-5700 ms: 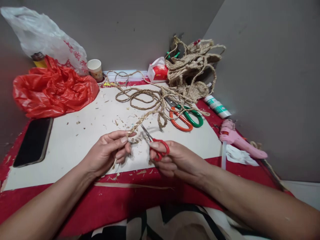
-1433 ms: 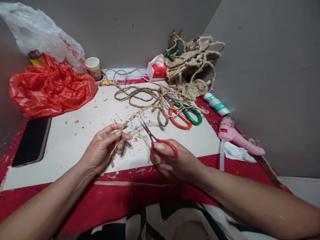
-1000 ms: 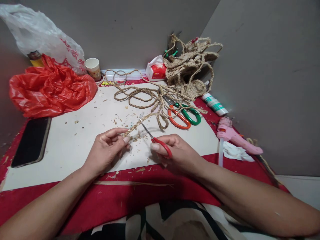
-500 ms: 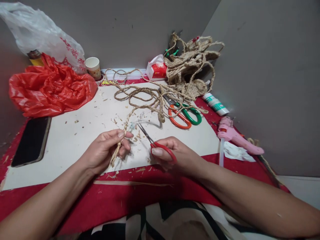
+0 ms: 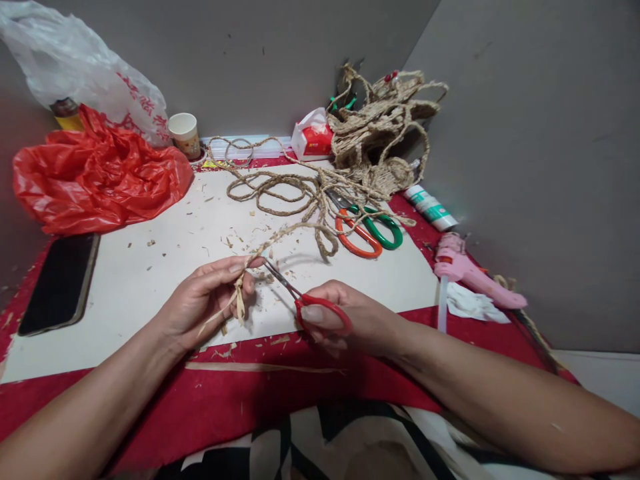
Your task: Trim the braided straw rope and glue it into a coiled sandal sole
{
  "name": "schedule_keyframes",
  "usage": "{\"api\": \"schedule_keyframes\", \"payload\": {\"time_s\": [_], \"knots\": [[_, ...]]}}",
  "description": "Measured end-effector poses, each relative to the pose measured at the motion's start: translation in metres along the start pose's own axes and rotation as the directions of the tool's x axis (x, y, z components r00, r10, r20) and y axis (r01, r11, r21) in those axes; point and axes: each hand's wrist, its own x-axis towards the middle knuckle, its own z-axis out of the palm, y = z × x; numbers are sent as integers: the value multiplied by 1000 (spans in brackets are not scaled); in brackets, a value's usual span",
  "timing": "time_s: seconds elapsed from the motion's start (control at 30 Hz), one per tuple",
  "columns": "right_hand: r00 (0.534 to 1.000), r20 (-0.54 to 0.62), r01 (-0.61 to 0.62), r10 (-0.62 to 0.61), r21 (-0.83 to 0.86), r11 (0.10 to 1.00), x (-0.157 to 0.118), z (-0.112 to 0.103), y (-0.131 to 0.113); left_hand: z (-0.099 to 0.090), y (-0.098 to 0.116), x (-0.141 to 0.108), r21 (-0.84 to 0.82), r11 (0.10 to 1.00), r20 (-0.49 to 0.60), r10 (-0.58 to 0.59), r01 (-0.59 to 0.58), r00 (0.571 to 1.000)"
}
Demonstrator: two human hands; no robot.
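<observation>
Now the right hand (image 5: 363, 320) grips red-handled scissors (image 5: 299, 301) and the left hand (image 5: 200, 293) pinches a braided rope (image 5: 278, 236), whose near end seems already knotted, though partly hidden, while loose strands (image 5: 240, 307) hang uncut. Since the earlier frame the scissors' tips have reached the left hand; beyond, rope runs toward coils (image 5: 285, 193) on the white board (image 5: 150, 287).

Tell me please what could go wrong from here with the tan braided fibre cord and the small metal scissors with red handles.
The small metal scissors with red handles, in the right hand, have their tips beside a finger of the left hand; closing them might nick skin.
The tan braided fibre cord ends in loose strands, which could perhaps unravel.
Cord also partly covers the large scissors with orange and green handles, so pulling might drag them.
</observation>
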Motion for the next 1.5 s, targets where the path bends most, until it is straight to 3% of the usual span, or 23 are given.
{"api": "schedule_keyframes", "payload": {"time_s": [0.33, 0.47, 0.6, 0.77, 0.87, 0.97, 1.03, 1.17, 1.37, 1.5], "knots": [[1000, -15, 6, -6, 6, 1000, 0, 0, 2, 3, 0, -1, 28, 1000, -13, -14, 14, 1000], [996, -85, -1, -5, -62, 998, -1, 4, -2, 2, -2, 1, 49, 999, -16, 1, 0, 1000], [988, -155, -12, -13, -156, 988, -1, 9, -4, -1, -4, 3, 97, 994, -77, 64, -56, 995], [960, -247, 63, -128, -256, 965, -1, 12, 0, -3, -5, 3, 176, 972, -135, 181, -156, 974], [940, -238, 119, -242, -437, 892, 0, 12, 4, -4, -4, 2, 221, 940, -177, 301, -260, 937], [921, -160, 175, -354, -643, 746, -1, 12, 9, -5, -3, 2, 296, 891, -202, 410, -344, 889], [912, -125, 202, -391, -694, 691, 0, 12, 12, -7, -4, 2, 372, 846, -200, 475, -382, 857], [875, -145, 253, -462, -677, 692, 7, 9, 17, -16, -3, 7, 482, 750, -198, 596, -453, 778], [799, -213, 288, -563, -686, 668, 21, 0, 22, -29, 4, 17, 565, 622, -230, 750, -542, 621], [783, -210, 288, -585, -711, 641, 24, -2, 23, -34, 6, 19, 587, 586, -238, 785, -559, 572]]}}
